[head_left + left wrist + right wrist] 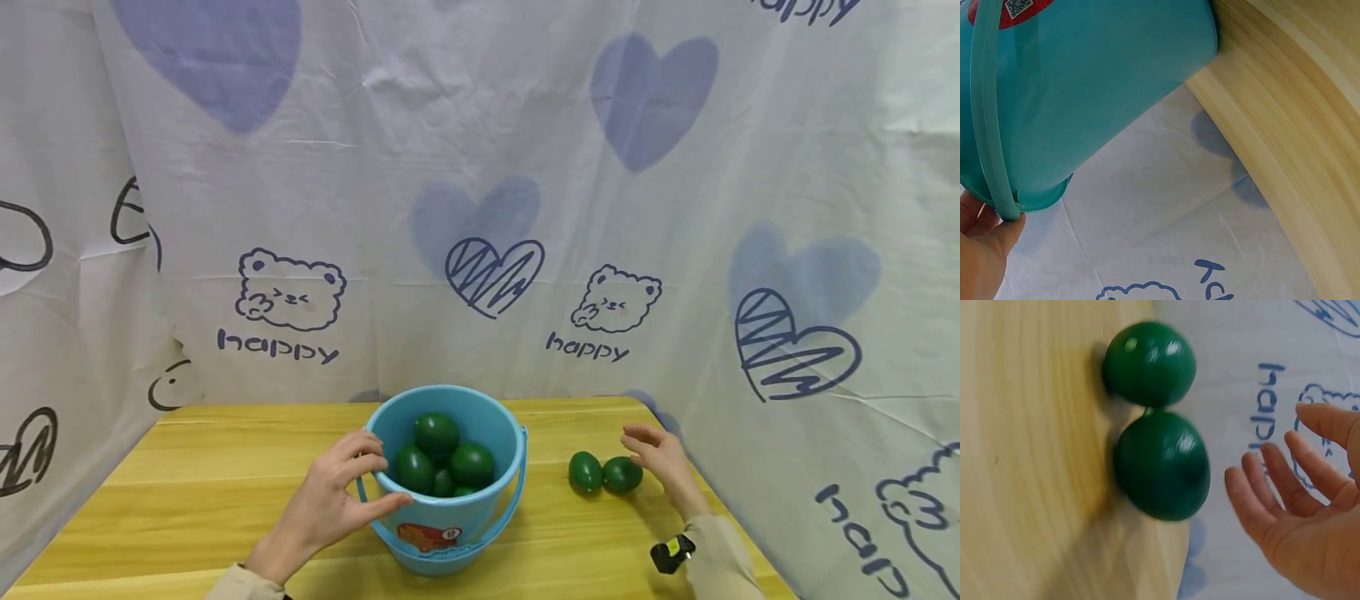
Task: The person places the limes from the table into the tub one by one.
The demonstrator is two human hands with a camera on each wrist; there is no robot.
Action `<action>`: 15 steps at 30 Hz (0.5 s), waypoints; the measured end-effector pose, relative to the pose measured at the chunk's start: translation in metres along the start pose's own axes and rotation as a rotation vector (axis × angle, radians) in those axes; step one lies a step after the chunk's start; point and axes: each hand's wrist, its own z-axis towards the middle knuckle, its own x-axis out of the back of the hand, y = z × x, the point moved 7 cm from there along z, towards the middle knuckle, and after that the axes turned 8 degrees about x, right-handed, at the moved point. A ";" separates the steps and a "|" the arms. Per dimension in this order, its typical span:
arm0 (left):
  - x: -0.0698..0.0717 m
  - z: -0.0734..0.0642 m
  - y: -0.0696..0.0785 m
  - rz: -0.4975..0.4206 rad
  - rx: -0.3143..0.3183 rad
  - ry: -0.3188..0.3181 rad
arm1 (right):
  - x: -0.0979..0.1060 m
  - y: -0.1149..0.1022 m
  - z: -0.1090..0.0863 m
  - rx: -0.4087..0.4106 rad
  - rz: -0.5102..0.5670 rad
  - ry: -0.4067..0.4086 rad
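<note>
A light blue plastic bucket [420,508] stands on the table with several glossy dark green avocado-like fruits [437,434] inside. My left hand [330,492] holds its rim at the left side. Thumb and fingers pinch the rim beside the handle's joint in the left wrist view, where the bucket wall [1104,81] fills the upper left. To the bucket's right lie two more such fruits, the left one [585,472] and the right one [623,475], touching each other. My right hand [663,462] hovers just right of them, fingers spread and apart from both [1310,506].
The yellow wood-grain table [225,483] ends at a pale cloth backdrop [375,208] printed with hearts and bears, which also hangs along both sides. The bucket's blue handle [517,492] hangs down over its front. A small black device [672,553] is on the right wrist.
</note>
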 end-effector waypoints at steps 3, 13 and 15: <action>0.000 0.000 0.000 0.002 -0.002 -0.001 | 0.005 0.009 -0.002 -0.027 -0.072 -0.008; 0.000 -0.001 0.001 0.009 -0.012 0.003 | 0.007 0.042 -0.002 -0.194 -0.138 -0.097; 0.000 -0.001 0.002 0.012 -0.016 0.004 | 0.007 0.047 -0.002 -0.238 -0.120 -0.101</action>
